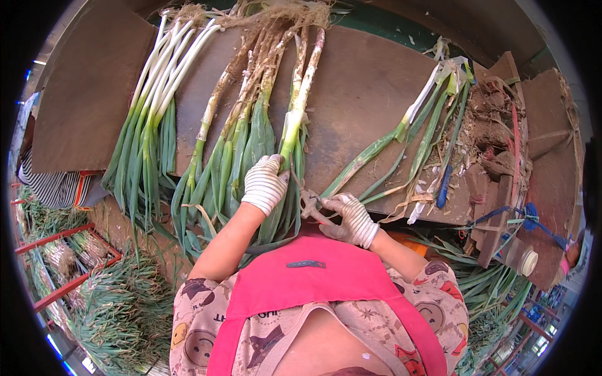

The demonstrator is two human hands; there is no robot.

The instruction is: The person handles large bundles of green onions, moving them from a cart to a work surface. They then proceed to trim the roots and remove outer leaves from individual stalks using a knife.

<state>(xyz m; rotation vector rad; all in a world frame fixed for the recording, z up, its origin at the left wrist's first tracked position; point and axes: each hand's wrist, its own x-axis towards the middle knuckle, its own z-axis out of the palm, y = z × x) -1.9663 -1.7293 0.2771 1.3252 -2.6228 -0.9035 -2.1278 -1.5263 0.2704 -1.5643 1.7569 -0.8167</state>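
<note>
My left hand (267,184), in a striped knit glove, is closed around the green part of a long scallion (295,120) whose stalk has brown, peeling skin. In my right hand (352,220), gloved alike, are metal shears (309,202), beside the leaves of that stalk. Left of my left hand lie more unpeeled scallions (235,105) with muddy outer skin and matted roots (301,14). Farther left is a bunch of clean white-stemmed scallions (160,89). Stripped leaves and skins (430,117) are spread on the right side of the table.
The brown tabletop (367,94) carries scraps and a blue-handled tool (443,187) at right. Broken boards (548,164) and a plastic bottle (519,258) stand at the right edge. A red metal rack (61,291) with bundled scallions is lower left, near another person's striped garment (51,185).
</note>
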